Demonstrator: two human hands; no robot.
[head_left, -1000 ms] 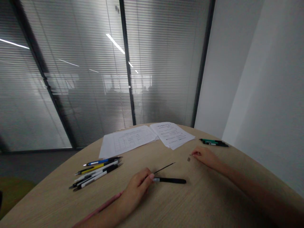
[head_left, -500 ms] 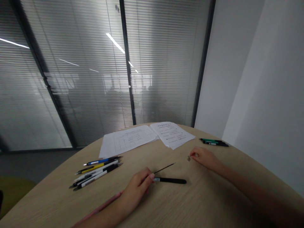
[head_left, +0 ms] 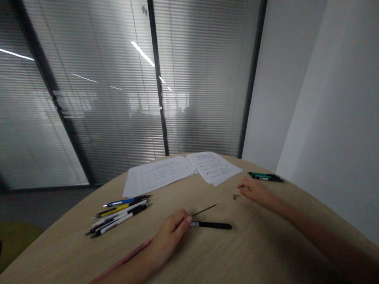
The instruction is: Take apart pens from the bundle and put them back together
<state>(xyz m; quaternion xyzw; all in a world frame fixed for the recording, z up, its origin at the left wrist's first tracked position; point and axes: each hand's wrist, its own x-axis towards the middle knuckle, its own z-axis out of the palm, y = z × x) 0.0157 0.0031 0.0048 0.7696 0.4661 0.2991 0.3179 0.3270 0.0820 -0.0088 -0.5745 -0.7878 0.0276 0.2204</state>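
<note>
Low over the near middle of the table, my left hand (head_left: 174, 227) is closed, thumb against fingers. A black pen barrel (head_left: 214, 225) sticks out of it to the right, and a thin dark pen refill (head_left: 205, 210) points up and right. My right hand (head_left: 251, 189) hovers near the table at the right, fingers loosely curled and apart, with nothing visible in them. Just left of its fingertips lie tiny pen parts (head_left: 235, 197), perhaps a spring, too small to make out. Behind that hand are several green and black pens (head_left: 265, 176).
Several pens (head_left: 121, 213), blue, yellow, white and black, lie in a row at the left. Printed sheets (head_left: 160, 173) spread across the far side of the round wooden table (head_left: 189, 264). Glass panels with blinds (head_left: 204, 79) stand beyond, and a white wall (head_left: 325, 118) is at the right.
My right hand has let go of the tiny pen parts, which now rest on the table, and has drawn slightly up and away. My left hand keeps its hold.
</note>
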